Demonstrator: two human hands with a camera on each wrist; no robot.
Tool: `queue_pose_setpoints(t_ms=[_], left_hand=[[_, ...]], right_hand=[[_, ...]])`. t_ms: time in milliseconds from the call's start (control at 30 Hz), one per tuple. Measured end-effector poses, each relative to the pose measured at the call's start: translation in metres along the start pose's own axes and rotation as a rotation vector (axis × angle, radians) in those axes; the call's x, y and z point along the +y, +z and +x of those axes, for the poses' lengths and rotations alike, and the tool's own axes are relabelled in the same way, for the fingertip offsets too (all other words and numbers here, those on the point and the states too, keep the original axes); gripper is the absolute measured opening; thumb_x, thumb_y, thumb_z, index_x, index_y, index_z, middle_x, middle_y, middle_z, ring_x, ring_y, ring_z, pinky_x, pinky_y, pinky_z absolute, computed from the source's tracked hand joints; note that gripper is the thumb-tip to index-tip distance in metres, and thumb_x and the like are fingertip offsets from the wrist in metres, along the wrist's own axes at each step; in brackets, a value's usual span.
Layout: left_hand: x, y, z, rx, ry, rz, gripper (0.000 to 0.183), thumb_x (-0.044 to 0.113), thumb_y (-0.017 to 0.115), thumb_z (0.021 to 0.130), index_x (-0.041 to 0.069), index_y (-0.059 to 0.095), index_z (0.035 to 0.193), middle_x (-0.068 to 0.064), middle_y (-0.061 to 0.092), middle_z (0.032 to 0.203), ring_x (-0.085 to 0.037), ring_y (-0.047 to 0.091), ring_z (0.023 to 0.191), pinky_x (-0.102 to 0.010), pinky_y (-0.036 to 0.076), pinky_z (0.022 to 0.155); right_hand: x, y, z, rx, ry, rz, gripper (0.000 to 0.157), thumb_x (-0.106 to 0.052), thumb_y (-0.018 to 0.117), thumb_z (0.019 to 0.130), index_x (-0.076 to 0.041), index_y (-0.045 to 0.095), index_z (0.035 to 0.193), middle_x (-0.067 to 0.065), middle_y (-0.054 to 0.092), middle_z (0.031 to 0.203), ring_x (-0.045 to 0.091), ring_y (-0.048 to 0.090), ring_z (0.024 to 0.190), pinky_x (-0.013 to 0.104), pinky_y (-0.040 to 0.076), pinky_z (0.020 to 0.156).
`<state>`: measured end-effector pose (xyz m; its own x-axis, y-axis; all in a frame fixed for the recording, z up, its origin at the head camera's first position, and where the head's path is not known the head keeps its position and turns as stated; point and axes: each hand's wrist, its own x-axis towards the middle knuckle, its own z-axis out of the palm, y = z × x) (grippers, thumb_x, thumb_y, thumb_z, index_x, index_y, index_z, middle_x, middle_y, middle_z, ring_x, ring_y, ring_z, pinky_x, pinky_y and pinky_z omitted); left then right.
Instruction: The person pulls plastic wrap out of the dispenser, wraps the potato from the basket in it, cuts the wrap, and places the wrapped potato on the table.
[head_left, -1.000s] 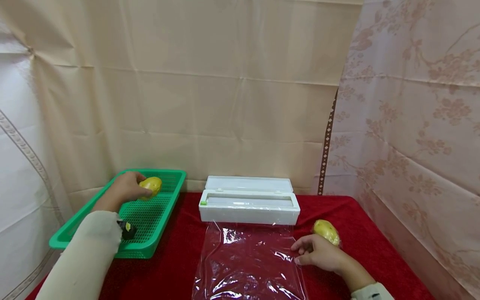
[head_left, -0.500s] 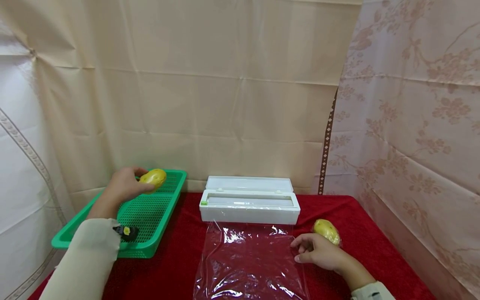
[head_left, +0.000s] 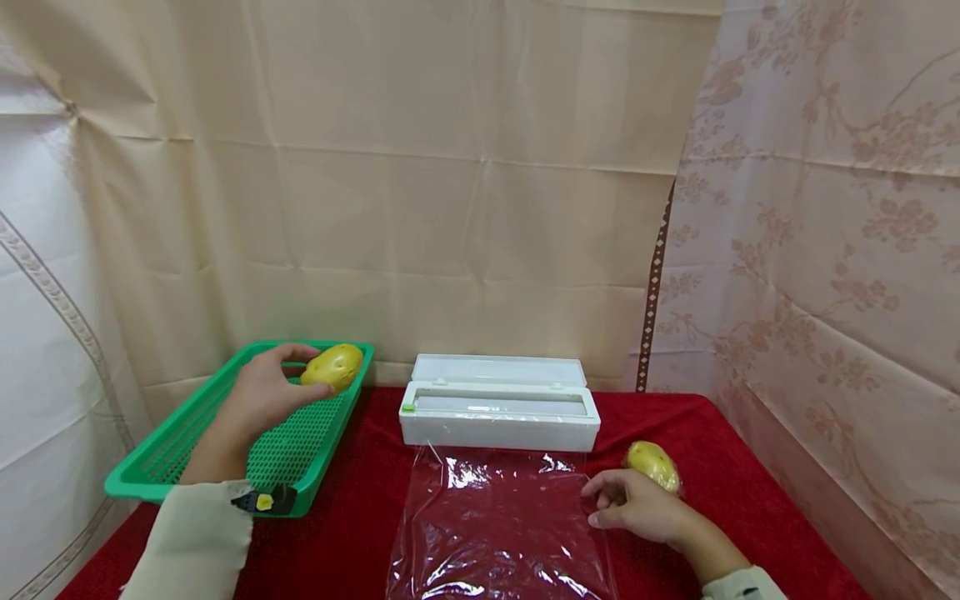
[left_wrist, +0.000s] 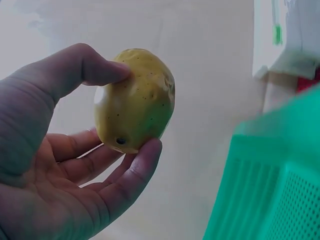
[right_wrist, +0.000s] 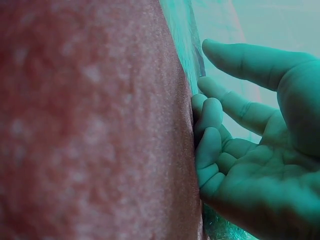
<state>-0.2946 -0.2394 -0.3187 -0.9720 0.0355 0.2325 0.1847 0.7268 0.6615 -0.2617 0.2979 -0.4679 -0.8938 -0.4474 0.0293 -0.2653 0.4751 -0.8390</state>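
Note:
My left hand [head_left: 258,396] pinches a yellow potato [head_left: 334,368] between thumb and fingertips, above the right side of the green basket [head_left: 288,454]. The left wrist view shows the potato [left_wrist: 140,107] whole, with a dark spot near its lower end and the thumb on its top. Low on the table, my right hand [head_left: 637,507] lies at the right edge of a clear sheet of plastic wrap [head_left: 498,533], fingers loosely curled and holding nothing. That sheet stretches forward from a white wrap dispenser box [head_left: 498,432], whose lid stands up.
A second potato [head_left: 652,464], wrapped in clear film, rests on the red cloth [head_left: 757,492] just beyond my right hand. A beige curtain [head_left: 480,217] hangs behind the table, and a floral one [head_left: 840,250] borders the right side.
My left hand has carried the potato to the right across the basket, toward its right rim. The right hand, the sheet and the box stay in place.

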Motion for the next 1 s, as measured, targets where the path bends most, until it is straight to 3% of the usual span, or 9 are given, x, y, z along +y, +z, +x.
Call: queue_pose_setpoints(t_ms=[200, 433, 733, 1000], left_hand=[[0.017, 0.017, -0.018, 0.036, 0.054, -0.057, 0.064, 0.039, 0.087, 0.082, 0.01, 0.059, 0.132, -0.024, 0.062, 0.136, -0.042, 0.06, 0.123, -0.033, 0.054, 0.072], [0.026, 0.035, -0.028, 0.059, 0.089, -0.096, 0.057, 0.033, 0.09, 0.078, 0.014, 0.064, 0.125, -0.02, 0.067, 0.13, -0.041, 0.064, 0.121, -0.033, 0.056, 0.07], [0.034, 0.052, -0.034, -0.007, 0.17, -0.171, 0.051, 0.028, 0.091, 0.078, 0.018, 0.065, 0.12, -0.015, 0.067, 0.129, -0.04, 0.064, 0.119, -0.038, 0.06, 0.073], [0.046, 0.069, -0.04, -0.112, 0.303, -0.237, 0.047, 0.016, 0.092, 0.076, 0.019, 0.065, 0.116, -0.005, 0.07, 0.111, -0.023, 0.067, 0.098, -0.029, 0.06, 0.077]], right_hand=[[0.002, 0.001, 0.001, 0.001, -0.005, 0.001, 0.031, -0.012, 0.081, 0.085, 0.001, 0.07, 0.111, 0.004, 0.063, 0.085, 0.009, 0.058, 0.076, 0.022, 0.048, 0.065], [0.0, 0.001, 0.0, 0.004, 0.003, -0.006, 0.031, -0.011, 0.081, 0.085, 0.001, 0.07, 0.111, 0.005, 0.063, 0.085, 0.01, 0.058, 0.076, 0.022, 0.048, 0.064], [0.0, 0.001, 0.0, 0.013, 0.007, 0.007, 0.031, -0.01, 0.08, 0.086, 0.002, 0.069, 0.111, 0.006, 0.063, 0.085, 0.01, 0.057, 0.076, 0.022, 0.047, 0.064], [0.002, 0.001, 0.001, 0.01, 0.007, -0.012, 0.031, -0.013, 0.081, 0.085, 0.001, 0.07, 0.111, 0.004, 0.063, 0.084, 0.01, 0.058, 0.076, 0.023, 0.048, 0.064]])
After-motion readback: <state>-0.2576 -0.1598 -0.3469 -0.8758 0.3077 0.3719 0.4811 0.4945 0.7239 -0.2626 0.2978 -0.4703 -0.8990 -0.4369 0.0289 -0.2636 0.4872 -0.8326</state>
